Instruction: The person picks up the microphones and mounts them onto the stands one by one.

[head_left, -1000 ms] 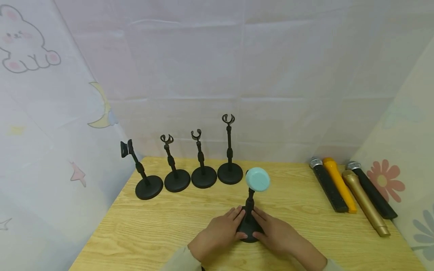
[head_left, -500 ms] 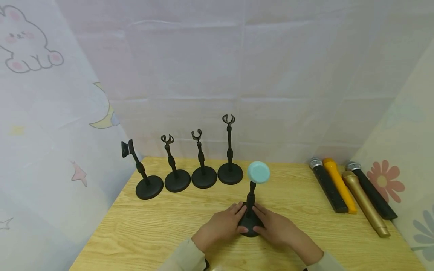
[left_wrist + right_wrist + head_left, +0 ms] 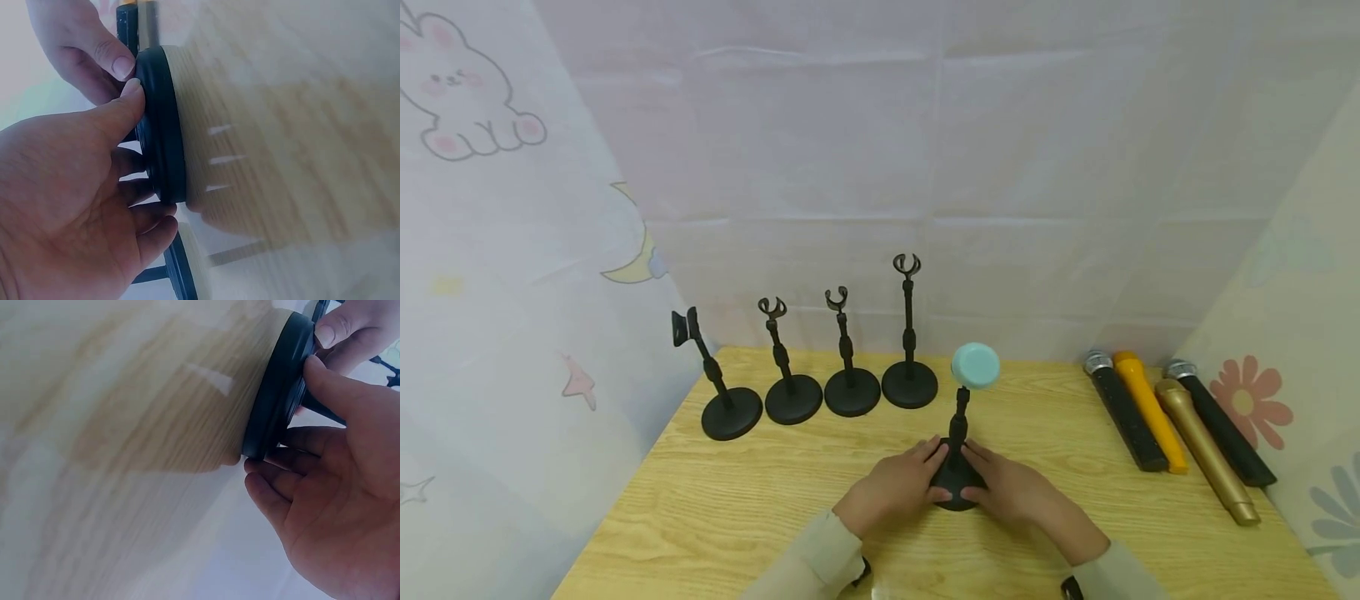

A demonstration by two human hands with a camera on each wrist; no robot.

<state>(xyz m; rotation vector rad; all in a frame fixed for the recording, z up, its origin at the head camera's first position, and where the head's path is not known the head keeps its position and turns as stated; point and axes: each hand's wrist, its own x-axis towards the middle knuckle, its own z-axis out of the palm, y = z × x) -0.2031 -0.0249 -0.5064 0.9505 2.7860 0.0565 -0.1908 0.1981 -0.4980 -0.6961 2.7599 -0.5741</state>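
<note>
A black tabletop microphone stand [image 3: 958,431] stands upright near the middle of the table, its round base flat on the wood. At its top sits a mint-coloured piece [image 3: 975,366] with a round end facing me, which hides the clip. My left hand [image 3: 905,483] holds the left side of the base, thumb on top and fingers along the edge. Opposite it, my right hand [image 3: 1015,492] holds the right side in the same way. Both wrist views show the thumbs close together on the base rim [image 3: 164,125], fingers curving around its edge.
Along the back left stand several black microphone stands with bare clips, the tallest [image 3: 908,333] nearest the middle. At the right lie a black microphone [image 3: 1127,412], an orange one [image 3: 1152,412], a gold one [image 3: 1210,454] and another black one [image 3: 1225,425]. Cloth walls [image 3: 820,167] enclose the table.
Both hands have slid the stand a little away from me, toward the back of the table, with the mint piece on it. The other stands and microphones stay put.
</note>
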